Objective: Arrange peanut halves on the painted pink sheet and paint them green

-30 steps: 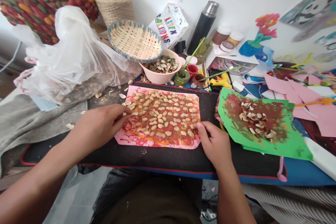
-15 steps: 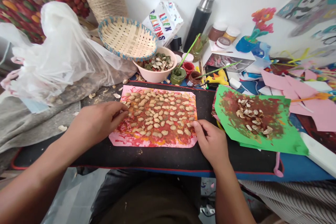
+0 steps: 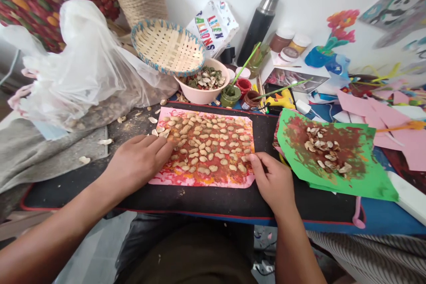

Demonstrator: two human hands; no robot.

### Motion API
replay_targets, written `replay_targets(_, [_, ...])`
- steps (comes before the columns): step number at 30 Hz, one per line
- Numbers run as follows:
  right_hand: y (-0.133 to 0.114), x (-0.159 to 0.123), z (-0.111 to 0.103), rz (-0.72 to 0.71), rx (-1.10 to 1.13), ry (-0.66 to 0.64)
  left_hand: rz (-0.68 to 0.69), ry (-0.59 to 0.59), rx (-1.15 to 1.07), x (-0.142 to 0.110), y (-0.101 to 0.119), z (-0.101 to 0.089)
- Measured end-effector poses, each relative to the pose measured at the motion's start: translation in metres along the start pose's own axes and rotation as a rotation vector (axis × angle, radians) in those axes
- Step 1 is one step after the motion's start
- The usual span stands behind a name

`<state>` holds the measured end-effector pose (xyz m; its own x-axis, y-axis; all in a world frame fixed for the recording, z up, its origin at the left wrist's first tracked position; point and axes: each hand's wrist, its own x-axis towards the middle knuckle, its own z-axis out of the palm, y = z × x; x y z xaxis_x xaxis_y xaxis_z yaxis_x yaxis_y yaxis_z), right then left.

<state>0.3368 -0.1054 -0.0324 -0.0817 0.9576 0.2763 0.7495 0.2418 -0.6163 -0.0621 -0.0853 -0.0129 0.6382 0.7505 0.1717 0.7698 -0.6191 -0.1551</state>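
A pink sheet smeared with red and orange paint lies on a black mat, covered with several rows of pale seed shells. My left hand rests flat over the sheet's left edge, fingers stretched onto the shells. My right hand is curled at the sheet's right lower corner, its fingertips pressed together on the sheet's edge beside the outermost shells.
A green sheet with brown paint and shells lies to the right. Behind stand a pink bowl of shells, a woven basket, paint pots with brushes, a black flask and a plastic bag. Pink paper scraps lie far right.
My left hand has slid right, further onto the sheet's left side, fingers now flat on the shells. The right hand stays at the right corner. The view shifted slightly.
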Motion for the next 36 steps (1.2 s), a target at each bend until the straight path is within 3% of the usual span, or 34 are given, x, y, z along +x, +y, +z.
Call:
replay_targets(13, [0.001,-0.001,0.001,0.003,-0.006,0.01,-0.017,0.046,-0.212,-0.023,-0.002,0.001])
replay_targets(22, [0.0,-0.001,0.0,0.021,-0.005,0.005,-0.131,0.057,-0.301,-0.011,-0.001,0.003])
replay_targets(26, [0.0,-0.001,0.0,0.008,-0.014,0.009,-0.279,0.073,-0.258,-0.012,-0.013,-0.004])
replay_targets(36, [0.0,-0.001,0.0,0.0,-0.004,0.015,-0.354,-0.073,-0.237,0.013,-0.027,0.006])
